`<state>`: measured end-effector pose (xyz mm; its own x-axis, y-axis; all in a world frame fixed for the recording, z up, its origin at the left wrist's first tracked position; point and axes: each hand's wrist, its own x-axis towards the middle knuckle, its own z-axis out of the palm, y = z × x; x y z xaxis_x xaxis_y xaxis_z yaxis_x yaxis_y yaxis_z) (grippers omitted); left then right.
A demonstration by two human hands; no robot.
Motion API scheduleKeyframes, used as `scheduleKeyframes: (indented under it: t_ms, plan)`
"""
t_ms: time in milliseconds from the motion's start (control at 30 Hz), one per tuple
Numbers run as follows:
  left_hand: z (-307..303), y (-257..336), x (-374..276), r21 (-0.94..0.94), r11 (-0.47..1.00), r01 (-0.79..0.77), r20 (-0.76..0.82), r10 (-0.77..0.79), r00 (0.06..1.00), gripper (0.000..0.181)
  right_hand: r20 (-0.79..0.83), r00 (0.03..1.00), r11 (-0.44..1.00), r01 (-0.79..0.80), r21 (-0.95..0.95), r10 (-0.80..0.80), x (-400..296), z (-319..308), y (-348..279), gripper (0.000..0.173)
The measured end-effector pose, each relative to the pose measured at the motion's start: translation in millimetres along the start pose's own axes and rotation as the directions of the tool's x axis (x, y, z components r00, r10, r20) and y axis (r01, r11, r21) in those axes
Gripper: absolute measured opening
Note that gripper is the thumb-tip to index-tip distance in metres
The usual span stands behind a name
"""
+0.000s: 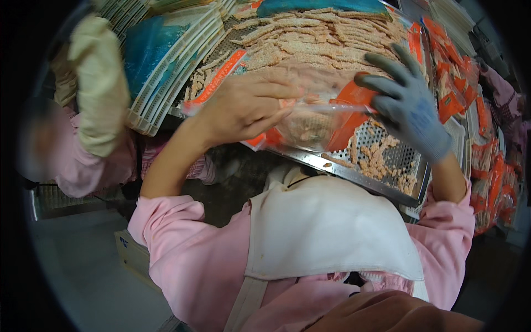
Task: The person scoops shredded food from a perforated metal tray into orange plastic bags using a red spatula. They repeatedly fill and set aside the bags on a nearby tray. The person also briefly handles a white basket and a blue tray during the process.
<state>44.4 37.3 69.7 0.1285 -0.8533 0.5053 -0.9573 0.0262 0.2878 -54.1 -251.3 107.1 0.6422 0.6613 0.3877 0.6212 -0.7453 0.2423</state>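
My bare left hand [244,108] pinches the rim of a clear plastic bag [309,128] with orange print. At the rim's other end is my right hand [408,99], in a grey-blue knit glove, its thumb side on the bag and its upper fingers spread. Between the hands the rim runs nearly straight. Beneath and beyond the bag, long breaded food strips [307,37] lie in rows on a perforated metal tray [408,157]. Crumbly broken pieces [377,155] are at the tray's near right corner. Whether strips are inside the bag, I cannot tell.
Stacked white plastic baskets [178,70] stand left of the tray, beside blue plastic sheeting [151,54]. A co-worker's cream sleeve [99,83] is at far left. Several filled orange-printed bags [489,174] lie along the right. An orange-edged bag [220,79] lies at the tray's left.
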Motion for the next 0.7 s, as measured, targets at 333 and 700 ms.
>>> scheduleKeyframes:
  t_ms: [333,700]
  plan:
    - [-27,44,5,0.284,0.954,-0.098,0.187,0.046,0.981,0.029,0.071,0.969,0.729,-0.225,0.646,0.236,-25,-2,-9,0.026]
    - [10,13,55,0.280,0.901,-0.332,0.074,0.325,0.943,0.025,0.559,0.829,0.851,-0.300,0.430,0.010,21,36,-12,0.033]
